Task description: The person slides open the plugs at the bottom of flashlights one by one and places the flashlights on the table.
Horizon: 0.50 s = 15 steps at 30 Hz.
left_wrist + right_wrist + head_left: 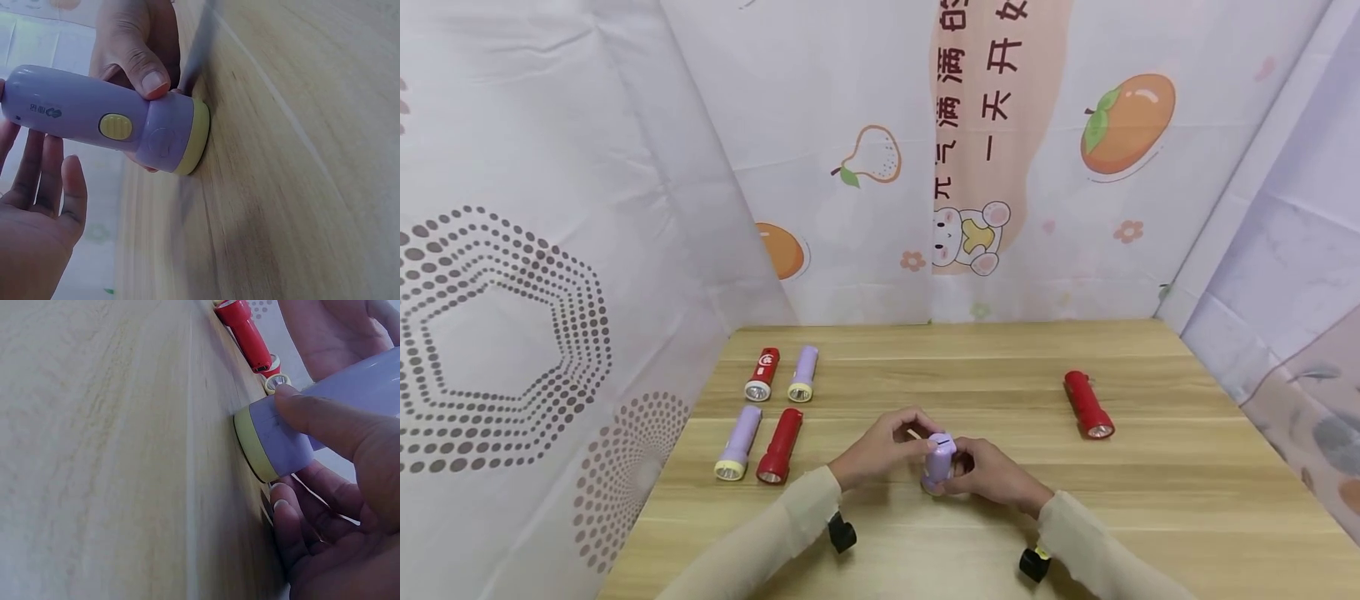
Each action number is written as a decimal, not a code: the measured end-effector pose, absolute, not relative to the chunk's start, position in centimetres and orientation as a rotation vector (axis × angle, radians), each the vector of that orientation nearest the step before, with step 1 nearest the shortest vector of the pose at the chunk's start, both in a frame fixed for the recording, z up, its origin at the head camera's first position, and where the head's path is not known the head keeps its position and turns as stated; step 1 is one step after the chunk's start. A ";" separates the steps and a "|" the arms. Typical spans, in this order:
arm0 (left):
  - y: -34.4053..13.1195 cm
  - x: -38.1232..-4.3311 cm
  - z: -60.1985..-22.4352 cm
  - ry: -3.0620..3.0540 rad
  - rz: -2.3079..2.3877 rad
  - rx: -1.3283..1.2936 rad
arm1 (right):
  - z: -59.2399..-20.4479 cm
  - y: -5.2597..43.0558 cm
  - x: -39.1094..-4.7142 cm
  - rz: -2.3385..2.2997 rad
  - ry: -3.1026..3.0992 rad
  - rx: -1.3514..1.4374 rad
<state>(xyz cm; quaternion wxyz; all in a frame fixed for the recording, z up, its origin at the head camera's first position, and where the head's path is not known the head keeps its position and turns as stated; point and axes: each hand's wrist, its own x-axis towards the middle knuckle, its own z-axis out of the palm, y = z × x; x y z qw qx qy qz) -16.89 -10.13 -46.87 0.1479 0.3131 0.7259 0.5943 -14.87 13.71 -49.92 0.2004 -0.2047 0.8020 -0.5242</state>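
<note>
1. Pinching the purple flashlight [937, 464] at its upper end, the left hand [880, 450] sits opposite the right hand [994, 475], which grips it lower down, nearly upright over the wooden table [940, 367].
2. Left wrist view: the flashlight's yellow rim [196, 139] faces down at the tabletop; other left fingers spread beside the barrel.
3. Right wrist view: the right thumb [319, 420] lies across the flashlight's head; a red flashlight [249, 339] lies beyond.

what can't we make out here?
- Held flashlight, lens: hidden in all views, facing down toward the table.
- Printed lettering: left wrist view, too small to read.
- Held flashlight, tail end: right wrist view, cut off by right edge.
- Left hand: left wrist view, partly cut off by left edge.
- Red-and-white flashlight, white mark: head view, too small.
</note>
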 end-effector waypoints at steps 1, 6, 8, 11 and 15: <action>-10.2 -16.9 -46.8 2.080 1.716 0.898 | -49.8 13.7 -14.9 -1.464 2.238 -0.571; -10.5 -17.0 -46.7 2.068 1.721 0.895 | -49.6 13.5 -15.0 -1.444 2.234 -0.564; -10.4 -17.0 -46.7 2.064 1.718 0.893 | -49.5 13.5 -14.9 -1.443 2.232 -0.554; -10.3 -17.0 -46.7 2.058 1.722 0.881 | -49.3 13.6 -14.9 -1.450 2.226 -0.548; -10.0 -16.9 -46.8 2.040 1.746 0.863 | -49.3 14.0 -14.9 -1.450 2.219 -0.551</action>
